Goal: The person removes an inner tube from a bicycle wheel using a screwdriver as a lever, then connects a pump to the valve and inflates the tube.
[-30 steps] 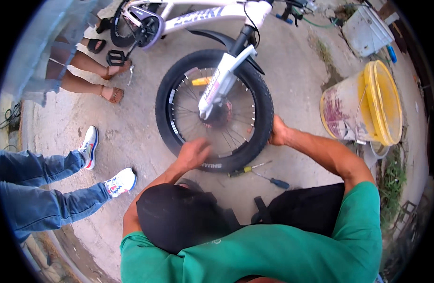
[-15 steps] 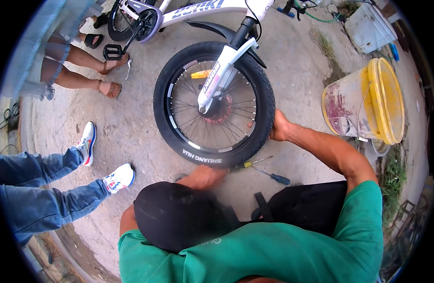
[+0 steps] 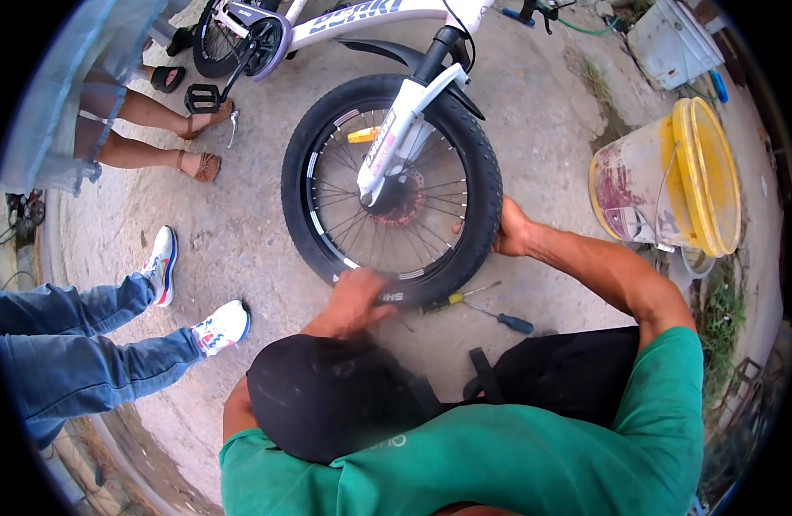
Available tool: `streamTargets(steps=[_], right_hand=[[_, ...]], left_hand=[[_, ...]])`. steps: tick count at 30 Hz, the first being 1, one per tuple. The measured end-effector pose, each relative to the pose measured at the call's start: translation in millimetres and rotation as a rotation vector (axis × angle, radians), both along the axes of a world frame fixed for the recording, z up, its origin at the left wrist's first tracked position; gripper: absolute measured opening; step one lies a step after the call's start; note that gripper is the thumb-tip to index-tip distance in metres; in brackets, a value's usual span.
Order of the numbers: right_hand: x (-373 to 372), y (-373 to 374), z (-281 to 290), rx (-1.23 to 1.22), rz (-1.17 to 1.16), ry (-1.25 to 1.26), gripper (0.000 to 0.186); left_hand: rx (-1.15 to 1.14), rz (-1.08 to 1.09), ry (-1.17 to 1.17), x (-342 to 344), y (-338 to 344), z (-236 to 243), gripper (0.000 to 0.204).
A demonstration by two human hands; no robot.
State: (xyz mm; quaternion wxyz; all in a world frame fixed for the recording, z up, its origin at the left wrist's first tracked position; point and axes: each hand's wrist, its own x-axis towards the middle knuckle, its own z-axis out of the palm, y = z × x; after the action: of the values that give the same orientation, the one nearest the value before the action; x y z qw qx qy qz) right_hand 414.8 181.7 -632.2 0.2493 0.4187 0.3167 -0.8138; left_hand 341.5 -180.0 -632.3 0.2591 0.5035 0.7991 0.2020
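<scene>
Black knobbly rubber forms the fat tyre (image 3: 298, 202) of a spoked bicycle front wheel (image 3: 394, 225), which sits in the middle of the view, fitted in a glossy white fork (image 3: 402, 138) and directly before the crouching person in a green shirt (image 3: 516, 460). The bare right hand (image 3: 514, 230) grasps the tyre at its right side, palm outside and a fingertip showing among the spokes. The bare left hand (image 3: 360, 301) is at the near edge of the same tyre, blurred, its fingers over the sidewall; whether it grips or only rests there, I cannot tell.

Inside the rim are a reddish brake disc (image 3: 400, 202) and an amber plastic reflector (image 3: 362, 135). Above the wheel, a curved black mudguard (image 3: 380, 50) juts out below a pale white frame (image 3: 353, 23).

On the grey concrete just beyond the tyre's near edge lie a yellow-and-black-handled screwdriver (image 3: 443, 303) and a blue-handled screwdriver (image 3: 514, 323), close together. To the right stands a stained, pale bucket with a yellow rim (image 3: 697, 172), tilted in the view. To the left are a bystander's white trainers (image 3: 221, 328) and another's brown sandals (image 3: 207, 167).
</scene>
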Motion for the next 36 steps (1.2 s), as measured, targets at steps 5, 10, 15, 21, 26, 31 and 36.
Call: streamTargets(steps=[5,10,15,21,26,31,36], right_hand=[[-1,-7,13,0.024,-0.019,-0.006,0.042],[3,-6,4,0.002,0.013,0.011,0.051],[11,-8,8,-0.002,0.047,-0.012,0.048],[18,-9,22,-0.008,0.052,-0.016,0.047],[5,-12,20,-0.015,0.027,-0.020,0.044],[11,-11,25,0.010,0.005,-0.016,0.043],[5,-11,41,0.053,0.080,0.011,0.045]], left_hand=[[-0.242,-0.185,-0.096,-24,15,17,0.062],[-0.573,-0.240,-0.183,-29,32,34,0.061],[-0.763,-0.299,-0.231,-33,49,32,0.066],[-0.585,-0.305,-0.027,-24,28,13,0.053],[-0.560,-0.224,0.045,-14,18,19,0.053],[-0.591,-0.264,0.025,-16,26,22,0.053],[-0.622,-0.302,-0.052,-28,32,19,0.059]])
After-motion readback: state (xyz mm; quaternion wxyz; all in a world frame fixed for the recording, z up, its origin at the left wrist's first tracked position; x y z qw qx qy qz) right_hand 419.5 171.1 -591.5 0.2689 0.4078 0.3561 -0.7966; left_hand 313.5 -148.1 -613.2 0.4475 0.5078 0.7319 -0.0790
